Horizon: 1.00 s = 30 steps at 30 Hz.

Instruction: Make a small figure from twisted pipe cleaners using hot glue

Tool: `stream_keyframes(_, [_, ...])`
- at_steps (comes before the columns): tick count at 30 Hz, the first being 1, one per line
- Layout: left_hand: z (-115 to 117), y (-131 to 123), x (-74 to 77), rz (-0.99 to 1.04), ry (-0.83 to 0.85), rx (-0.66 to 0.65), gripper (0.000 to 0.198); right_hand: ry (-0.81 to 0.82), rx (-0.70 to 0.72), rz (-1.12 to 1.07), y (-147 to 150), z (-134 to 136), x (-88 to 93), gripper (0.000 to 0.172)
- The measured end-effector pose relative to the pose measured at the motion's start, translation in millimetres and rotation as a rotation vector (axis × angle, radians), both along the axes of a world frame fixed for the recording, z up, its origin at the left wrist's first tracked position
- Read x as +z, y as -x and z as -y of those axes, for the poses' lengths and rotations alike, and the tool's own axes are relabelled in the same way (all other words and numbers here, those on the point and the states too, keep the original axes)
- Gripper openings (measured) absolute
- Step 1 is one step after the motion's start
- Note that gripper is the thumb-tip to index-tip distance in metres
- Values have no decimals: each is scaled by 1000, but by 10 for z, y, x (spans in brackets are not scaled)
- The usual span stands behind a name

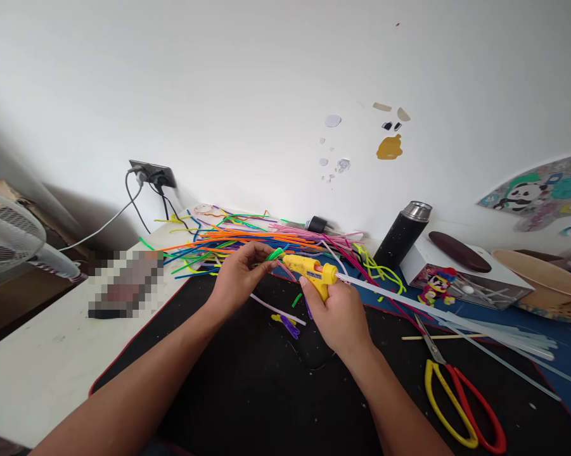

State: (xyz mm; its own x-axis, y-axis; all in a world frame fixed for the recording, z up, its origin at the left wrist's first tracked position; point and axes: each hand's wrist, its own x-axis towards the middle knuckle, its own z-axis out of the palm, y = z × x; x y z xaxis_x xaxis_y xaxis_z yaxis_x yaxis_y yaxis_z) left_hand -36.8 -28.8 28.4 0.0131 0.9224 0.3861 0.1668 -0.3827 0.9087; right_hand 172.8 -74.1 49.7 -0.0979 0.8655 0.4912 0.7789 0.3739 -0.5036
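My right hand [345,316] is wrapped round a yellow hot glue gun [307,267], its nozzle pointing left. A long translucent glue stick [394,294] runs out of the gun's back end. My left hand [240,278] pinches a small bent piece of green pipe cleaner [275,254] right at the nozzle; whether they touch I cannot tell. Below the hands, on the black mat [247,386], lie a small purple and yellow pipe cleaner piece [289,326] and a pale pipe cleaner [285,313].
Many coloured pipe cleaners [247,237] lie along the wall. To the right are scissors [440,367], spare glue sticks [518,335], a black thermos [402,235], a small colourful figure [437,286], a white box [423,253] and a woven basket [546,278]. A fan [12,228] stands left, near a wall socket [152,173].
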Motion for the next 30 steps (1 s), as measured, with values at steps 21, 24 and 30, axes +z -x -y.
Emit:
stream_keyframes(21, [6,-6,-3,-13,26,22,32,-19,-61,53,-5,15,40,49])
stream_keyframes(24, [9,-3,0,-9,30,22,33,-17,-65,60,-13,10,30,50])
stream_keyframes(30, [19,-7,30,-13,29,33,34,-21,-81,67,-29,4,17,51])
